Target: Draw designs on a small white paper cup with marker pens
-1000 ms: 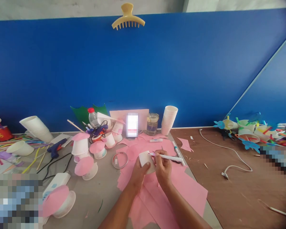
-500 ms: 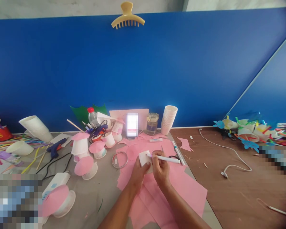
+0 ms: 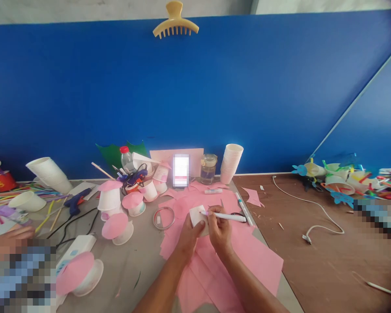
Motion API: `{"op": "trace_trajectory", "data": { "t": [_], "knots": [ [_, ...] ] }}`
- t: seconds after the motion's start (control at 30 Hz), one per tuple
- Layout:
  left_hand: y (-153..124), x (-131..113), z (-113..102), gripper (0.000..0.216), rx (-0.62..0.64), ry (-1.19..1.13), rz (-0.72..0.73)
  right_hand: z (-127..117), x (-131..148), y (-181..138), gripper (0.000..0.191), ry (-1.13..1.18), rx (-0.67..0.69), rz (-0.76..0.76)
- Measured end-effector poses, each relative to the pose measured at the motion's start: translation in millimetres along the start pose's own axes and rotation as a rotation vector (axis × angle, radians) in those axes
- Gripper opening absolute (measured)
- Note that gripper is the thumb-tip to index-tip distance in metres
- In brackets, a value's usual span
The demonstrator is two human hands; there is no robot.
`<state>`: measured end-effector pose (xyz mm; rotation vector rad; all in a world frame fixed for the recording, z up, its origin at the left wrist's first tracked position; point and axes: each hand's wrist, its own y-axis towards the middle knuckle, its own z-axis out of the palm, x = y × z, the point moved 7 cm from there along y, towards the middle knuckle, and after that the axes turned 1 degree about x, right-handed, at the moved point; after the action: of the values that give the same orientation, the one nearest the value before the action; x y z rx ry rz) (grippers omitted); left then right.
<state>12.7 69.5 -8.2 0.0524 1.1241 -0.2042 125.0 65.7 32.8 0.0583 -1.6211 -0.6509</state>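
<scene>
My left hand (image 3: 189,237) is closed around a small white paper cup (image 3: 197,214), held on its side above the pink paper sheets (image 3: 247,256). My right hand (image 3: 220,229) pinches a white marker pen (image 3: 226,216) whose tip touches the cup's side. Both hands are close together near the middle of the table. A second white pen (image 3: 244,208) lies on the pink paper just behind my right hand.
Paper cups topped with pink discs (image 3: 117,226) stand to the left, near a roll of clear tape (image 3: 164,218), a glue gun (image 3: 75,202) and cables. A stack of white cups (image 3: 231,163), a glass jar (image 3: 208,168) and a phone (image 3: 181,170) line the blue partition. Another person's hand (image 3: 9,238) rests at far left.
My right hand and the pen have shifted slightly left along the cup. Another person's hand has come into view at the far left.
</scene>
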Motion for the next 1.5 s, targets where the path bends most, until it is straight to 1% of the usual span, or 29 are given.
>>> {"op": "trace_trajectory", "data": {
  "t": [0.1, 0.23, 0.37, 0.47, 0.57, 0.9, 1.07, 1.2, 1.4, 1.5],
  "knots": [
    [0.3, 0.2, -0.5, 0.05, -0.003, -0.022, -0.004, -1.3, -5.5, -0.2, 0.012, 0.003, -0.006, 0.054],
    [1.0, 1.9, -2.4, 0.05, -0.017, -0.037, -0.013, -2.3, -10.5, 0.7, 0.012, 0.078, -0.024, 0.153],
    [0.8, 1.9, -1.0, 0.048, -0.007, -0.067, -0.019, -3.6, -14.5, 2.7, 0.013, 0.15, -0.066, 0.248],
    [0.1, 0.7, -0.1, 0.05, -0.02, -0.082, -0.031, -4.9, -17.6, 4.3, 0.014, 0.177, -0.101, 0.285],
    [-0.5, 0.1, -0.5, 0.053, -0.048, -0.095, -0.042, -6.0, -18.6, 6.0, 0.014, 0.205, -0.125, 0.285],
    [-0.2, 6.5, -4.0, 0.051, -0.023, -0.071, -0.043, -6.2, -14.8, 7.4, 0.012, 0.331, -0.137, 0.309],
    [0.3, 5.6, -3.0, 0.05, -0.022, -0.067, -0.039, -4.1, -11.5, 5.2, 0.015, 0.307, -0.119, 0.297],
    [0.7, 3.3, -0.8, 0.051, -0.02, -0.079, -0.028, -2.3, -10.5, 3.7, 0.019, 0.268, -0.093, 0.259],
    [-0.2, 2.0, 0.5, 0.047, -0.008, -0.073, -0.015, -2.3, -8.9, 3.5, 0.02, 0.221, -0.069, 0.23],
    [-1.3, 0.5, 2.3, 0.048, -0.001, -0.078, -0.022, -1.5, -8.7, 3.1, 0.02, 0.223, -0.056, 0.225]
  ]
}}
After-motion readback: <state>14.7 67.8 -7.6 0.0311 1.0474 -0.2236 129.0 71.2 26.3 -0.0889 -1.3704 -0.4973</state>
